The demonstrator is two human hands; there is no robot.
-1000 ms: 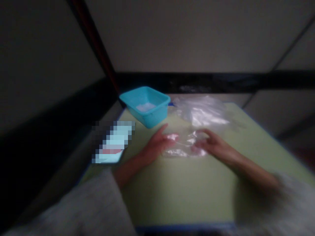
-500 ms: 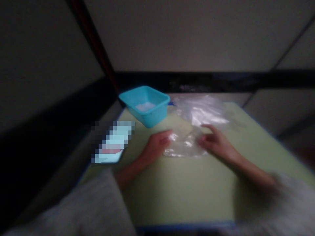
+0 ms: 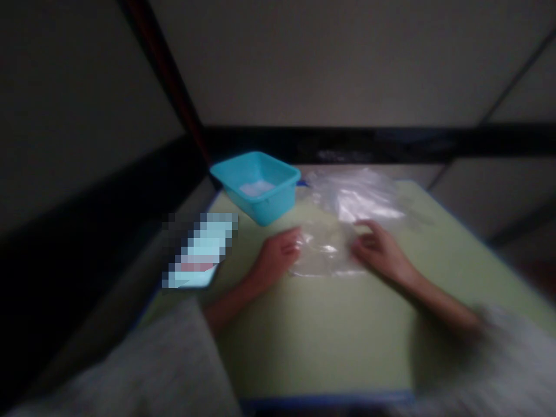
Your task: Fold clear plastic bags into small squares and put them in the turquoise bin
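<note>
A clear plastic bag [image 3: 324,255] lies on the table between my two hands, with light glinting off its creases. My left hand [image 3: 280,252] is closed at the bag's left edge, the fingers pinched on the plastic. At the opposite edge my right hand [image 3: 377,249] pinches the bag, its index finger raised and bent above the others. Just beyond the right hand, a heap of clear plastic bags [image 3: 369,200] rests near the table's far side. The view is dim and a little blurred, so the fingertips are hard to make out.
A turquoise plastic basket [image 3: 273,202] stands at the far left of the table, with something white [image 3: 257,188] on its bottom. A phone-like device [image 3: 204,255] with a pixelated screen lies at the left edge. The green table [image 3: 321,336] has a blue rim; walls stand behind and left.
The bag between my hands has become flatter and smoother, with fewer creases. Both hands stay at nearly the same spots.
</note>
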